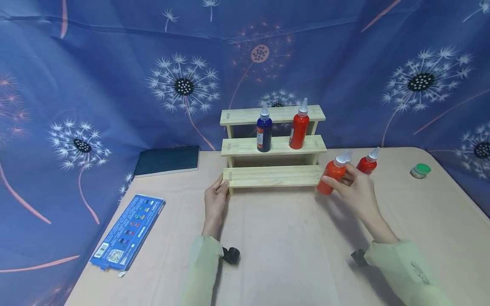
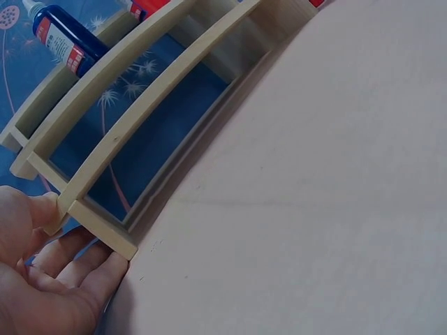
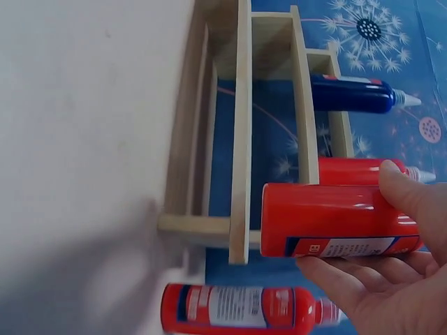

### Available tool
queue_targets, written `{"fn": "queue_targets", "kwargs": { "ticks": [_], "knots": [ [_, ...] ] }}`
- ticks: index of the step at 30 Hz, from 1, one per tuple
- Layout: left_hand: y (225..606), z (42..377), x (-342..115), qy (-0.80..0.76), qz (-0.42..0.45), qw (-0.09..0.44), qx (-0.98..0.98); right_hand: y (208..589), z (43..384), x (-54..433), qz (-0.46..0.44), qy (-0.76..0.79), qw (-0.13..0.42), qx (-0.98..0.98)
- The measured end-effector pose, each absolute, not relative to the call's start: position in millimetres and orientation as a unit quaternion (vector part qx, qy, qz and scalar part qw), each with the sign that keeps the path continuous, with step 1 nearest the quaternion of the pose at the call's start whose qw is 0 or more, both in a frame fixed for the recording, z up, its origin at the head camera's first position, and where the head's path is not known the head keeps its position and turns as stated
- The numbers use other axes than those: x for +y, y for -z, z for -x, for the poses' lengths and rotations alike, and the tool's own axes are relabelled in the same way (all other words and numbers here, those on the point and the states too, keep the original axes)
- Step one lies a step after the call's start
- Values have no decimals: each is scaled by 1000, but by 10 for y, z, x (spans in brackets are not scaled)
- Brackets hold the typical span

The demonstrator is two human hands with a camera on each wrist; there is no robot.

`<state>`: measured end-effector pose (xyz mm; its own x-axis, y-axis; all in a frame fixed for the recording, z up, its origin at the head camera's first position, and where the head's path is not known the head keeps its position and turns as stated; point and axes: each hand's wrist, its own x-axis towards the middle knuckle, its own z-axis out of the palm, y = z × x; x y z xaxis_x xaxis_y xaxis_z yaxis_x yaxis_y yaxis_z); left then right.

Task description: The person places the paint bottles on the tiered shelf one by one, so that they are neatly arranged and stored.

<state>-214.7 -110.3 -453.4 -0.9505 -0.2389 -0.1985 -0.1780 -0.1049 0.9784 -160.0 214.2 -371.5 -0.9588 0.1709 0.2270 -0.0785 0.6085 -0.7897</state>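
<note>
A pale wooden three-step rack point(image 1: 268, 177) stands against the backdrop. My left hand point(image 1: 215, 203) grips the left end of its lowest step; in the left wrist view, thumb and fingers point(image 2: 98, 283) wrap that corner. My right hand point(image 1: 357, 191) holds a red-orange squeeze bottle point(image 1: 332, 176) with a pointed white cap at the right end of the lowest step, slightly tilted. On the middle step stand a dark blue bottle point(image 1: 264, 134) and a red bottle point(image 1: 299, 131). Another red bottle point(image 1: 366, 165) stands on the table behind my right hand, partly hidden by it.
A small green-lidded jar point(image 1: 420, 170) sits at the table's far right. To the left lie a dark green book point(image 1: 167, 161) and a blue printed box point(image 1: 129, 231). A blue dandelion-patterned cloth point(image 1: 325, 51) hangs behind the table point(image 1: 279, 250).
</note>
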Motion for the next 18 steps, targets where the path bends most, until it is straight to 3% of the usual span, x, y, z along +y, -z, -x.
{"fn": "queue_targets", "kwargs": {
  "ticks": [18],
  "knots": [
    [4517,2142,-1101,730,-157,30,-664,3737,1975,1872,7,-477,103,-873]
  ]
}}
